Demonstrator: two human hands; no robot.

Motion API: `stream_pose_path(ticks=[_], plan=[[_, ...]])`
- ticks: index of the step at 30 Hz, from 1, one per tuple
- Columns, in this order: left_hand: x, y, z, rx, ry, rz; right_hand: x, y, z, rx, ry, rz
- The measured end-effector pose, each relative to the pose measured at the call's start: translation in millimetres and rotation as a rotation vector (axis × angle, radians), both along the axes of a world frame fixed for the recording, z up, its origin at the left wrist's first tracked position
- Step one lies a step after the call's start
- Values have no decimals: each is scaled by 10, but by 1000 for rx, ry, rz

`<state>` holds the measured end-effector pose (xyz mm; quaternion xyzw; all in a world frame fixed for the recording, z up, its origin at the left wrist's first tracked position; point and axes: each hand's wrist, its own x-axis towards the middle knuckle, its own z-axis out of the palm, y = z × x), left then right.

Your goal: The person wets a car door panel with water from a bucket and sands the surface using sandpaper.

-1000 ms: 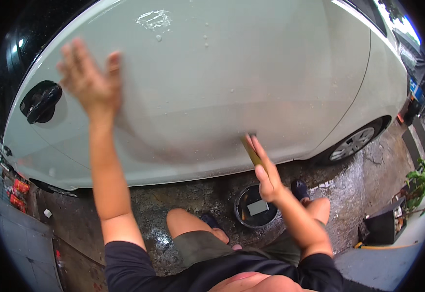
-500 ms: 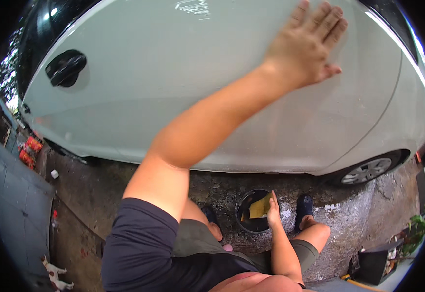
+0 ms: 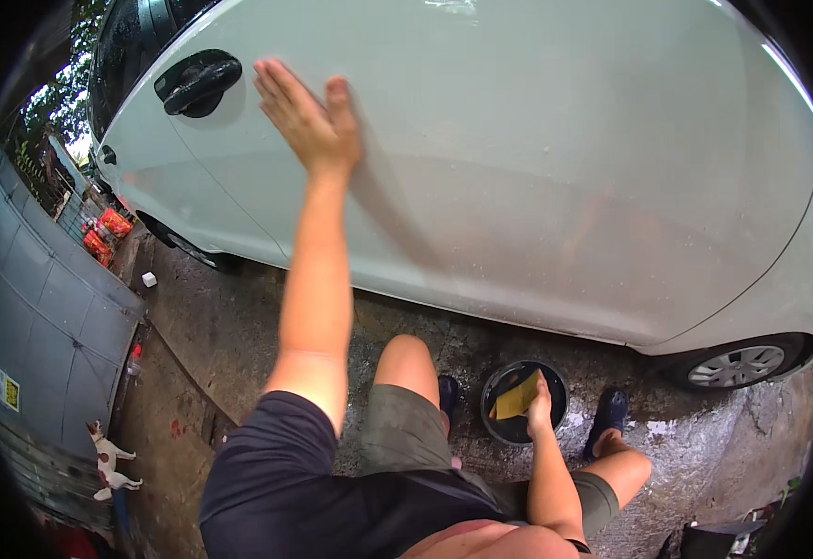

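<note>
Sponge (image 3: pixel 516 399), yellow, sits pinched in my right hand (image 3: pixel 540 402) over the black bucket (image 3: pixel 503 430); my left hand (image 3: pixel 307 121) lies flat, fingers spread, on the white car door (image 3: pixel 537 158).

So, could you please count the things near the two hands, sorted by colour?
White: 1, the car door under the left hand
Black: 2, the door handle and the bucket
Yellow: 1, the cloth in the right hand
Total: 4
</note>
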<state>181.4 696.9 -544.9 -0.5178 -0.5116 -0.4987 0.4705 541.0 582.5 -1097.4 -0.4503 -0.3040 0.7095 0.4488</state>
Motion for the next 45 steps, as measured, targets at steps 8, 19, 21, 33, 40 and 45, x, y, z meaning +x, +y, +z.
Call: stream_pose_path(ticks=[8, 19, 21, 33, 40, 45], plan=[[1994, 254, -2792, -318, 492, -71, -98, 17, 380, 73, -184, -51], [2312, -1038, -6070, -1546, -1564, -378, 242, -42, -96, 311, -690, -115], [2185, -1019, -6374, -1531, -2027, -551, 154, -166, -209, 306, -920, 135], [2116, -885, -7281, -1894, -2013, -273, 251, -96, -1348, 148, -1095, 929], [1873, -878, -7020, -1791, -891, -354, 206, 84, -1252, -330, -365, 195], [1997, -821, -6333, -1553, -1057, -460, 117, 218, -345, -372, 36, -226]])
